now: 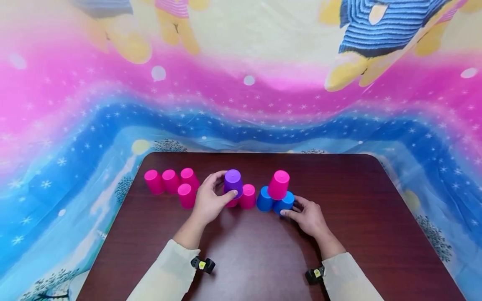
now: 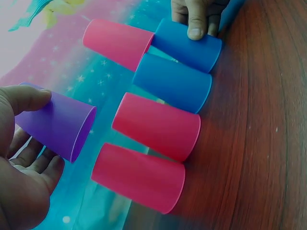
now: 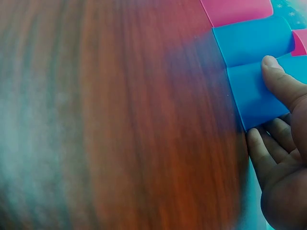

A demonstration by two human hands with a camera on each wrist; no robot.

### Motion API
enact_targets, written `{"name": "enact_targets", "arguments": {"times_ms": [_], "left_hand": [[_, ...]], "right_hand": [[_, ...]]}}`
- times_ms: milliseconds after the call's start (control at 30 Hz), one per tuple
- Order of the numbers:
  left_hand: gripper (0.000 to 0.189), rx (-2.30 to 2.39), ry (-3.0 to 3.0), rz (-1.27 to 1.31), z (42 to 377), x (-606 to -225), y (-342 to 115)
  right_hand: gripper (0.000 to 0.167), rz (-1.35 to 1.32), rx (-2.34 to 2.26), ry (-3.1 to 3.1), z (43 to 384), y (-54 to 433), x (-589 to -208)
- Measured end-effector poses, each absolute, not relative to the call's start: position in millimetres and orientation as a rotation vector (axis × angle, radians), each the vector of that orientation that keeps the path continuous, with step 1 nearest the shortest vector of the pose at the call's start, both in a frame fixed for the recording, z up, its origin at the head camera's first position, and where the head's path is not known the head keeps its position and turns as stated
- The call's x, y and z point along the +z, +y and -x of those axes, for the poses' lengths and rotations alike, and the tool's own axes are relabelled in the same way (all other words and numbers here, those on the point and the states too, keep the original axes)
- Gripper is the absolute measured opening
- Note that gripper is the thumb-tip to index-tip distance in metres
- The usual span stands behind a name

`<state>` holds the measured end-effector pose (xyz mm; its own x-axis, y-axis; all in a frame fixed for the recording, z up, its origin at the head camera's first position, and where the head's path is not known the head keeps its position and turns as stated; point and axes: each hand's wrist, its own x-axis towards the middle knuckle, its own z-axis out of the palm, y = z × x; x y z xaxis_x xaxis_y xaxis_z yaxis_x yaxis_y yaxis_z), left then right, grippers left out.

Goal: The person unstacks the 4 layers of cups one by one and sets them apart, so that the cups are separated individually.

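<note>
My left hand (image 1: 208, 202) holds an upside-down purple cup (image 1: 233, 180) between thumb and fingers. In the left wrist view the purple cup (image 2: 60, 122) is apart from two pink cups (image 2: 138, 177) standing below it. The head view shows one of that pair, a pink cup (image 1: 247, 197), plainly; its neighbour is mostly hidden. With thumb and fingers on opposite sides, my right hand (image 1: 311, 216) grips the right-hand blue cup (image 3: 254, 96). Beside it stands another blue cup (image 1: 265, 200). A pink cup (image 1: 279, 184) rests upside down across the tops of both blue cups.
Several upside-down pink cups (image 1: 170, 181) stand together at the left of the brown table (image 1: 361, 200). A patterned cloth (image 1: 241, 113) hangs around the table's back and sides. Each wrist wears a small black strap device (image 1: 203, 264).
</note>
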<state>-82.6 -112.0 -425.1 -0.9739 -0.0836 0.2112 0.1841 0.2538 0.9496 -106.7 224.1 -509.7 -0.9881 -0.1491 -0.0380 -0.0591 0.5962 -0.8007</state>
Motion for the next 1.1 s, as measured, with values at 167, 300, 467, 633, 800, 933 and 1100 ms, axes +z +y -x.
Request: {"name": "enact_targets", "arguments": {"times_ms": [167, 300, 467, 633, 800, 933, 1100], "left_hand": [[0.062, -1.835, -2.242, 0.099, 81, -426, -120], [0.061, -1.825, -2.228, 0.084, 79, -427, -129], [0.061, -1.785, -2.257, 0.021, 76, -427, -140], [0.063, -1.803, -2.236, -0.007, 72, -424, -152], [0.064, -1.76, -2.249, -0.053, 68, -422, -166], [0.066, -1.723, -2.269, -0.086, 64, -422, -176], [0.067, -1.708, -2.27, -0.134, 60, -422, -186]], "right_hand": [[0.082, 0.182, -1.334, 2.717, 107, 226, -509], [0.082, 0.183, -1.321, 2.727, 107, 227, -509], [0.082, 0.177, -1.333, 2.721, 107, 226, -509], [0.081, 0.179, -1.324, 2.724, 107, 225, -508], [0.08, 0.176, -1.325, 2.728, 106, 225, -507], [0.08, 0.182, -1.335, 2.725, 106, 225, -508], [0.081, 0.181, -1.348, 2.716, 106, 224, -508]]}}
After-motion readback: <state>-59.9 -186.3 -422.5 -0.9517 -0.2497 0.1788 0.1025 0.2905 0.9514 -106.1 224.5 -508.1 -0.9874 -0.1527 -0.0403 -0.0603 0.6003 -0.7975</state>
